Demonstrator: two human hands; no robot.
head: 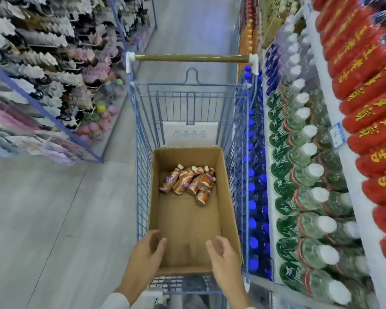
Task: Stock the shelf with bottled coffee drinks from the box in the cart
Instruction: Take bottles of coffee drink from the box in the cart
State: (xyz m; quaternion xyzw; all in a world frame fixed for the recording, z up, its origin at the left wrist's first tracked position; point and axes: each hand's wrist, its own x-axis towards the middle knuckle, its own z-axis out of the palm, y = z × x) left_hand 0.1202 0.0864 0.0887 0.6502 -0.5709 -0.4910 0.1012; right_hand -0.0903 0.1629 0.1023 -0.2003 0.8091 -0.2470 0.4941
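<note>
Currently, where is the stock located? (Trainee)

Item 1: the coffee bottles point(187, 181) lie on their sides in a loose cluster at the far end of the cardboard box point(187, 226), at the centre of the frame. Labels are orange and purple; caps are white. The exact count cannot be read. (Lead)

And the box? (Trainee)

Item 2: it sits open-topped inside the blue wire cart point(140, 157), with its near end at the lower centre of the frame. The cart's handle point(191, 58) is at the upper centre. (Lead)

State of the hands? (Trainee)

Item 3: the left hand point(146, 253) is at the near left corner of the box, fingers loosely spread, grasping nothing. The right hand point(223, 255) is at the near right side, fingers relaxed and slightly bent, also empty. Whether either hand touches the cardboard rim cannot be determined. Both are well apart from the bottles. (Lead)

What is on the right? (Trainee)

Item 4: the shelf point(324, 85) runs along the right of the frame, just beside the cart. It carries blue-capped bottles point(252, 206), white-capped bottles with green labels point(308, 172) and, above them, red packs point(366, 70) with yellow characters. A rack of hanging goods point(42, 63) fills the upper left. (Lead)
</note>
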